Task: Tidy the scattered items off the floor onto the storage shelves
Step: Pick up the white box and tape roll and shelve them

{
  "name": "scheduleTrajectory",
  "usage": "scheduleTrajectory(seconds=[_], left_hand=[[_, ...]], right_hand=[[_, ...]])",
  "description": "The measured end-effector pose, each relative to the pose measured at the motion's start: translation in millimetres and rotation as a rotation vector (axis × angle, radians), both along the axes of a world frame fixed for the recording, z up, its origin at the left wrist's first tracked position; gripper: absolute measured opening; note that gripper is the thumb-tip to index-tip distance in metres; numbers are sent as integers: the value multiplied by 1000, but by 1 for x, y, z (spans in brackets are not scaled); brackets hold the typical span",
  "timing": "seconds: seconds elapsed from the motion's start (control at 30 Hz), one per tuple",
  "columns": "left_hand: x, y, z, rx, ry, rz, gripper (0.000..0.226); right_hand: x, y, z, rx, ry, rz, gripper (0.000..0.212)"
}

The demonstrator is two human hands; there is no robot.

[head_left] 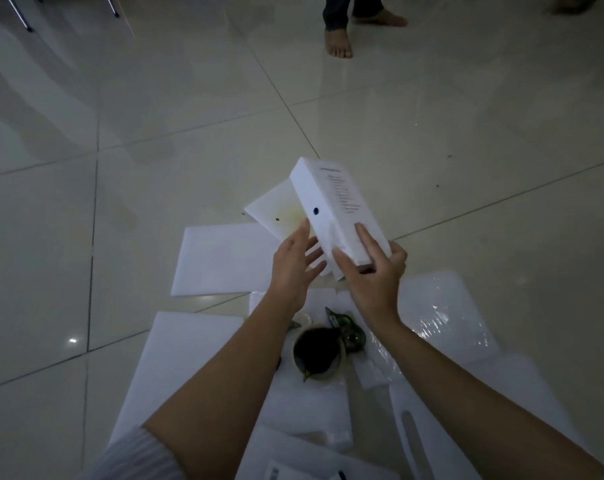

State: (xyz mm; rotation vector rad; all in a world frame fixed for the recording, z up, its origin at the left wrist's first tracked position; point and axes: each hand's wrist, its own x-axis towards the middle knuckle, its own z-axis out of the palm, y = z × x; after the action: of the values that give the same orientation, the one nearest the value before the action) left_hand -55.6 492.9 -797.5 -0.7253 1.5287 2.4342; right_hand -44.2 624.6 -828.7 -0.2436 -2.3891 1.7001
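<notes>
Glossy pale floor tiles point(189, 140), crossed by dark grout lines, carried everything we logged. Flat white foam sheets point(221, 259) lay overlapping near us, matte and square-edged; a crinkled clear plastic wrap point(446, 317) shone at their right side. A long white box point(335, 206), smooth card with fine print and one dark dot, was lifted above the sheets, its long axis running away from us and leftward. Our right hand point(373, 271) gripped its near end, fingers curled over the face. Our left hand point(293, 261), fingers straight, sat just beside its left wall, well placed, we judged, to steady it. A dark round bowl-like object point(318, 351) rested below.
</notes>
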Motion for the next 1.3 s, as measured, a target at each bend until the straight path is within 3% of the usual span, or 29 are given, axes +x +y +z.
scheduleTrajectory(seconds=[0.13,0.23,0.37,0.5,0.6,0.73,0.97,1.17,1.3], left_hand=[[12,-3,27,-56,24,-20,77],[25,-11,41,-81,41,58,93],[47,-28,46,-109,49,194,83],[75,-63,40,-114,63,217,72],[94,-93,29,-43,36,220,58],[115,-114,19,5,-19,303,65],[136,-118,0,-84,-160,330,66],[142,-125,-9,-114,-193,326,62],[146,-130,-16,-126,-205,304,64]], right_hand=[[31,-11,19,144,150,96,74],[48,-18,34,280,238,193,72],[68,-29,55,394,232,310,84],[79,-15,51,329,84,621,109],[90,3,28,423,-39,612,103],[100,18,-4,612,-300,631,118],[97,-1,-15,1012,-218,701,129],[87,-12,-25,1051,-211,777,106],[85,-1,-28,591,-227,689,65]])
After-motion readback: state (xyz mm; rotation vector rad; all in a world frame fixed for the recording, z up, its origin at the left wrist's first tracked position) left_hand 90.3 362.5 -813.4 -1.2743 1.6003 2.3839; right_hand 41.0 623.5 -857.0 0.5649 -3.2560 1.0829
